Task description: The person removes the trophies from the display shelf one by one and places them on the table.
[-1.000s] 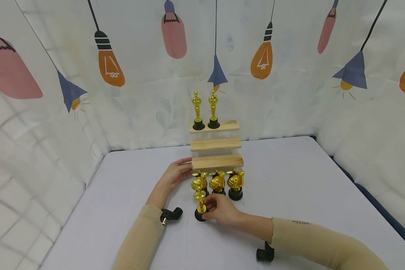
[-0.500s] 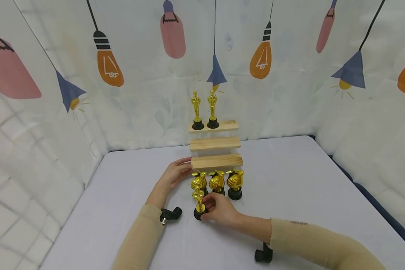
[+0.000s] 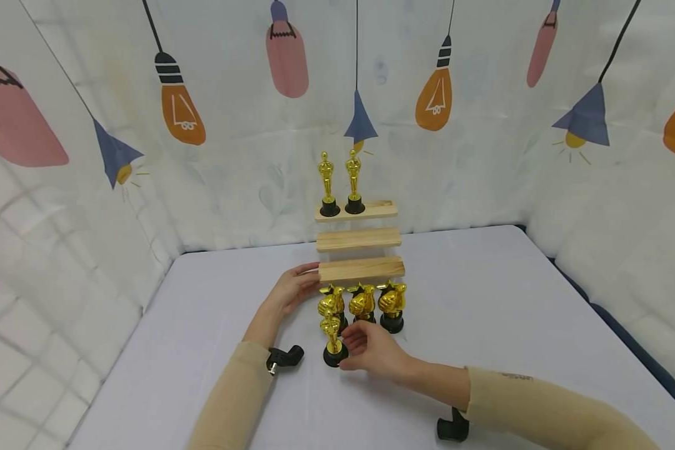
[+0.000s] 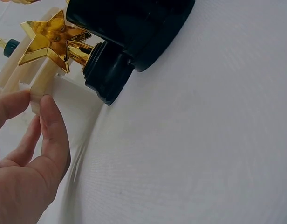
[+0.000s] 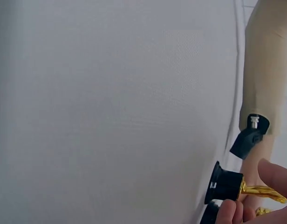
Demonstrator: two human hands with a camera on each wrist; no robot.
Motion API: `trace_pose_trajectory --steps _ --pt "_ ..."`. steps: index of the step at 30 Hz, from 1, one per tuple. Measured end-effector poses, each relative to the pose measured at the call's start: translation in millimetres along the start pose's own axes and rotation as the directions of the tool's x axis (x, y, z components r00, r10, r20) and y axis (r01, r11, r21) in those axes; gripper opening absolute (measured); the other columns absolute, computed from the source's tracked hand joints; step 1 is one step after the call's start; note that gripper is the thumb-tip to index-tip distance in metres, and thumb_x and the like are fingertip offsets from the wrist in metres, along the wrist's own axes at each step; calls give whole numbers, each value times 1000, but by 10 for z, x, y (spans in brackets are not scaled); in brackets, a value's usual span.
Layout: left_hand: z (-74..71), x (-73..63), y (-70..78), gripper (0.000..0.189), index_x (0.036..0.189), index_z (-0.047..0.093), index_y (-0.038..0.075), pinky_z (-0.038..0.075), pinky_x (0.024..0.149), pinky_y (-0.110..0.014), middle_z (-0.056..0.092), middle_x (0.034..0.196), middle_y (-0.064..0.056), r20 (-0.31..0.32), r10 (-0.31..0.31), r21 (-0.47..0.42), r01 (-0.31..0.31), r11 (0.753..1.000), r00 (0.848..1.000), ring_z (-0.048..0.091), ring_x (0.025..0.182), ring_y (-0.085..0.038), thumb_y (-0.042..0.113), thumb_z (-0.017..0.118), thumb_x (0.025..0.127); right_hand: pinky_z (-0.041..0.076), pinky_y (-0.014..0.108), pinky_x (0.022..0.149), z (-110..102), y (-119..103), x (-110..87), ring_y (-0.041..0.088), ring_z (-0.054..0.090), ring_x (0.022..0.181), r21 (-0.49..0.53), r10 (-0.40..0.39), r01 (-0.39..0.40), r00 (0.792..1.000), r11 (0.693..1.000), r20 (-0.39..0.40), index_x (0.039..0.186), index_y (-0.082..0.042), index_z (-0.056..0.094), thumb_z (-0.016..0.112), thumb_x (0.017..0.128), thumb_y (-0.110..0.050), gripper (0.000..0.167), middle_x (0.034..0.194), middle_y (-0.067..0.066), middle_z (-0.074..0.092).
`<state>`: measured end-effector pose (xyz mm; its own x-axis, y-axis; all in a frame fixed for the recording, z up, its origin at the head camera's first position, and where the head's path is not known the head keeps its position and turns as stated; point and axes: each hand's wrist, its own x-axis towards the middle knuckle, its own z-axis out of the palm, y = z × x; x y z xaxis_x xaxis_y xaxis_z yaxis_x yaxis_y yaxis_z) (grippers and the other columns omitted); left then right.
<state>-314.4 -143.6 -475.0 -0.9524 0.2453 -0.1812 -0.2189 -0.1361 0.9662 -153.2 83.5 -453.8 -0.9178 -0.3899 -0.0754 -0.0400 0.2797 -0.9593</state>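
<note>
A gold figure trophy point(image 3: 333, 340) on a round black base stands upright on the table. My right hand point(image 3: 375, 351) is just to its right. In the right wrist view, the thumb point(image 5: 276, 176) is spread away from the trophy's black base point(image 5: 227, 184), and the other fingertips lie close by it. My left hand point(image 4: 29, 154) pinches the end of the lowest wooden shelf board point(image 3: 362, 269) between thumb and fingers. Behind the figure trophy, three gold trophies with stars point(image 3: 392, 299) form a row before the rack, the left one partly covered by it.
Above the lowest board rise a middle board point(image 3: 359, 239) and a top board point(image 3: 379, 210). Two gold figure trophies point(image 3: 353, 178) stand at the top board's left and middle. A white cloth covers the table point(image 3: 472, 294); a lamp-patterned curtain point(image 3: 230, 187) hangs behind.
My right hand has loosened from the figure trophy and drawn slightly right, its arm shifting right too. The trophy stays standing. My left hand keeps its place on the shelf board.
</note>
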Motion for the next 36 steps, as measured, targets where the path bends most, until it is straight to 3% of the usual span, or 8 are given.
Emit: trace_pose_trajectory --steps 9,14,18,25,36 --pt "-7 6 -11 51 149 47 -4 58 89 -30 60 133 -21 -9 -4 2 4 1000 1000 68 99 -17 2 63 101 55 27 85 -109 -118 -138 28 61 101 -30 -43 44 999 999 27 118 5 63 85 82 -1 42 112 15 65" --pt "-7 12 -10 51 149 46 -4 58 90 -31 58 135 -23 -3 0 2 0 1000 1000 68 101 -17 3 63 102 55 32 88 -142 -200 -211 29 61 102 -33 -57 59 997 998 49 118 4 63 83 84 -2 40 112 13 64" --pt "-4 10 -10 51 149 46 -5 58 90 -30 58 135 -23 -4 -9 -2 9 1000 1000 68 100 -17 3 64 101 56 37 90 -189 -262 -264 32 61 103 -27 -97 98 994 995 58 117 1 64 83 85 -2 38 111 10 64" --pt "-7 12 -8 52 149 46 -5 58 90 -30 57 136 -23 -9 -11 2 11 1000 1000 68 101 -17 3 64 101 56 34 92 -292 -417 -348 31 63 104 -37 -180 182 982 983 53 114 -1 66 81 88 -4 30 109 5 66" --pt "-2 6 0 52 149 46 -5 57 92 -31 56 138 -24 -5 -6 13 6 1000 1000 67 103 -17 4 64 101 57 29 89 -462 -640 -390 27 64 101 49 -218 216 975 975 42 116 1 66 78 91 -5 28 111 10 66"
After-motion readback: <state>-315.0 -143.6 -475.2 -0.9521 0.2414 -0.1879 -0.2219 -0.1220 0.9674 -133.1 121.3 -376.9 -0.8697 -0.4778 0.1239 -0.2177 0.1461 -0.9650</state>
